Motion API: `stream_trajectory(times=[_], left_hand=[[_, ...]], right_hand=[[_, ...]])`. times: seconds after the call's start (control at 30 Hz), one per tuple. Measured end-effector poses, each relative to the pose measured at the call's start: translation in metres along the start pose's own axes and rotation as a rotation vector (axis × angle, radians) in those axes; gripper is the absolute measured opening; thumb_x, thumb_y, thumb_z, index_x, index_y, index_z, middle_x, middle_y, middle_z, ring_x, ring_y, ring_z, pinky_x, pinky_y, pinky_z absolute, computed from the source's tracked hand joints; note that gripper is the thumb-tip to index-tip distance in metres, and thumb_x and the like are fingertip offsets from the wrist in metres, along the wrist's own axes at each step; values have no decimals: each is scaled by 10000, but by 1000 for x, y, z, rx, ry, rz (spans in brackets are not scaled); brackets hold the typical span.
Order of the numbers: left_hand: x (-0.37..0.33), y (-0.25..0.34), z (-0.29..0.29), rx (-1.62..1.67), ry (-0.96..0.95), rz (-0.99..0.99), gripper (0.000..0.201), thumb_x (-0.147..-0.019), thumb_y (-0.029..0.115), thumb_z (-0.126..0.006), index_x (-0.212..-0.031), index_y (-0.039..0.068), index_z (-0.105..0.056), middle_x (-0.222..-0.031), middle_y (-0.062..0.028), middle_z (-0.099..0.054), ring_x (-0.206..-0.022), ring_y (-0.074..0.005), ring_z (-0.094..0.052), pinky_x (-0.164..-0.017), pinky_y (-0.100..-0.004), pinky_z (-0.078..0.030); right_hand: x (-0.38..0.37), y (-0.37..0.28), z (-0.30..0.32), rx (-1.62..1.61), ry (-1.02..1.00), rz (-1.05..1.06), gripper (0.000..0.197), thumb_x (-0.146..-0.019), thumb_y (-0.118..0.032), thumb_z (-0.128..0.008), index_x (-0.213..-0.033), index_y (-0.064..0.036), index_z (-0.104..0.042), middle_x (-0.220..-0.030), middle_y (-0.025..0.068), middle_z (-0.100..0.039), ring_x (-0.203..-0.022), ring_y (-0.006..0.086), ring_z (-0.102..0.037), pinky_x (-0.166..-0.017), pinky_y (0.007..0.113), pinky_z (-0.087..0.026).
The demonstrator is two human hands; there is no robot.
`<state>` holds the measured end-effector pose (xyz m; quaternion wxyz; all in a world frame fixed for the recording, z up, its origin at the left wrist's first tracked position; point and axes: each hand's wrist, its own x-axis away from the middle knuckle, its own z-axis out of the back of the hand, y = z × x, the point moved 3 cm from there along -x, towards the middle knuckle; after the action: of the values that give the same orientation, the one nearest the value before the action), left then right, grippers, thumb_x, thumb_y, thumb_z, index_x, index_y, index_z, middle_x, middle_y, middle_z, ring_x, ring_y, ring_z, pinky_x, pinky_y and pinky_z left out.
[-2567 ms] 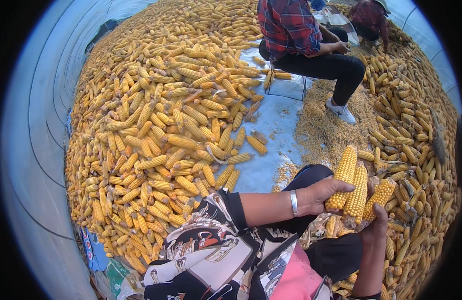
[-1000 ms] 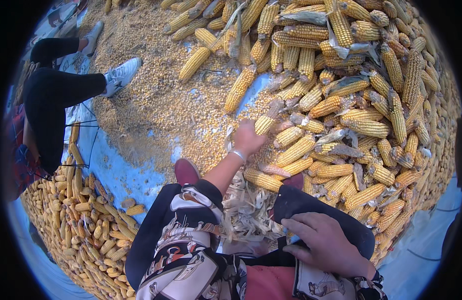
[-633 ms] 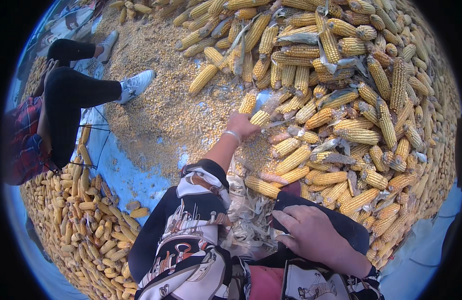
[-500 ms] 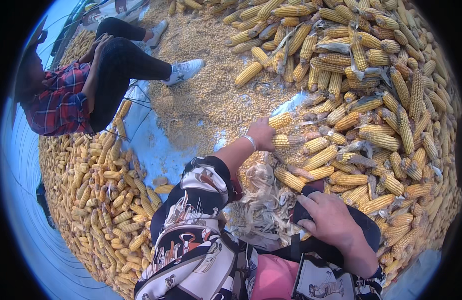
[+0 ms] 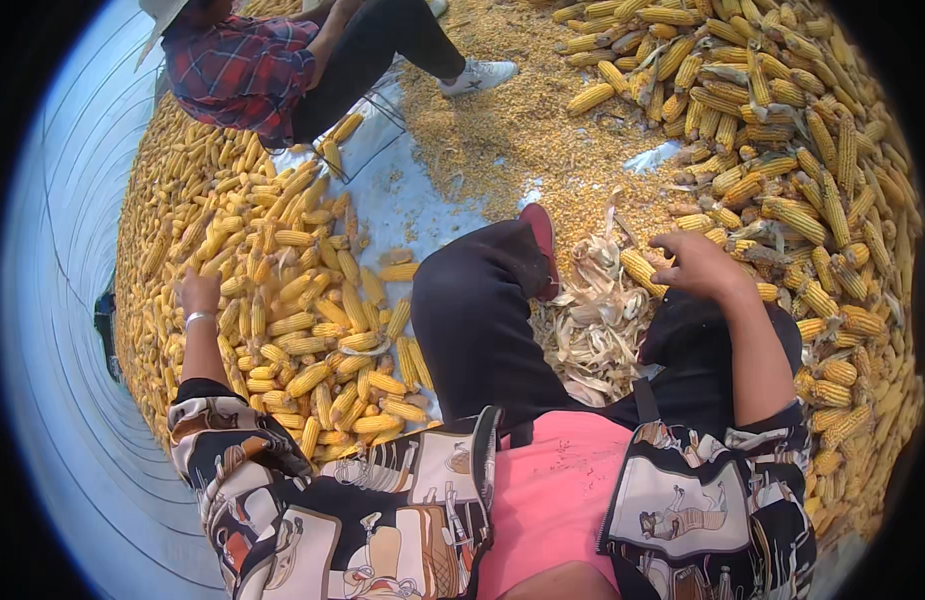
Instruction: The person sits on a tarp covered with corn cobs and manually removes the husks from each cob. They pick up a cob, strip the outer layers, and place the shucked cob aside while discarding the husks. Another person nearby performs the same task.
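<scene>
My left hand (image 5: 197, 292), with a bracelet at its wrist, reaches out over the left pile of husked corn ears (image 5: 307, 345). Its fingers look apart and no ear shows in them, though they are small and partly hidden. A few ears just beyond that hand are blurred. Above my right knee, my right hand (image 5: 704, 266) hangs open with its fingers spread, holding nothing. Close to its fingertips lies a single yellow corn ear (image 5: 642, 272), beside the dry husks (image 5: 590, 318) between my legs. The right pile of corn ears (image 5: 817, 215) rises past this hand.
A person in a plaid shirt (image 5: 237, 75) sits at the far left on a metal-framed stool (image 5: 382, 118). Loose kernels (image 5: 512, 140) cover the white sheet (image 5: 447, 215) ahead. A pale, ribbed curved wall (image 5: 82, 290) runs along the left.
My left hand has swung from the right pile, where it gripped corn ears, to above the left pile. My right hand has lifted off my knee. The view has shifted left.
</scene>
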<state>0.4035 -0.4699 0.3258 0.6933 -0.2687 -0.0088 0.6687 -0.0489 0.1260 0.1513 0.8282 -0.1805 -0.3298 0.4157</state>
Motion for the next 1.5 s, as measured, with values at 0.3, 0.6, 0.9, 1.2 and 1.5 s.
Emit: stream_trajectory(times=[0.3,0.6,0.9,1.2,1.5], left_hand=[[160,339,-26,962,-547,-994,280,-863,159,-645,-1065,-26,-702,-990,-164,-727,-897,-231,-699,-821,-327,-524],[546,560,-27,487,-763,-2011,353,-834,218,-651,-1153,72,-610,-1125,-143,-647,-1074,-338,-608,-929,-442,-476],[594,588,-74,596,-635,-2028,442,-591,251,-775,-980,69,-676,-1104,-155,-582,-1041,-327,-586,-900,-432,-479],[622,607,-49,611,-728,-2058,464,-627,404,-785,-962,86,-746,-1187,-191,-554,-1109,-344,-561,-952,-401,-471],[530,605,-21,819,-1710,-1359,268,-768,251,-777,-745,-9,-715,-611,-48,-620,-571,-120,-578,-569,-280,-494]], right_hand=[[18,43,17,106,46,-196,577,-761,-251,-761,-1274,-54,-588,-1207,217,-617,-1125,367,-579,-960,432,-456],[51,61,50,2,277,-229,491,-765,-219,-732,-1200,-33,-603,-1043,193,-640,-1008,380,-603,-874,441,-488],[44,70,60,-114,99,-314,557,-721,-146,-767,-1231,-29,-578,-1084,158,-610,-976,352,-607,-840,407,-493],[38,64,60,-90,111,-223,591,-725,-182,-773,-1261,-37,-571,-1127,172,-602,-1019,351,-603,-868,402,-492],[42,72,49,19,152,-259,509,-766,-212,-737,-1222,-39,-590,-1039,184,-633,-981,377,-611,-871,438,-493]])
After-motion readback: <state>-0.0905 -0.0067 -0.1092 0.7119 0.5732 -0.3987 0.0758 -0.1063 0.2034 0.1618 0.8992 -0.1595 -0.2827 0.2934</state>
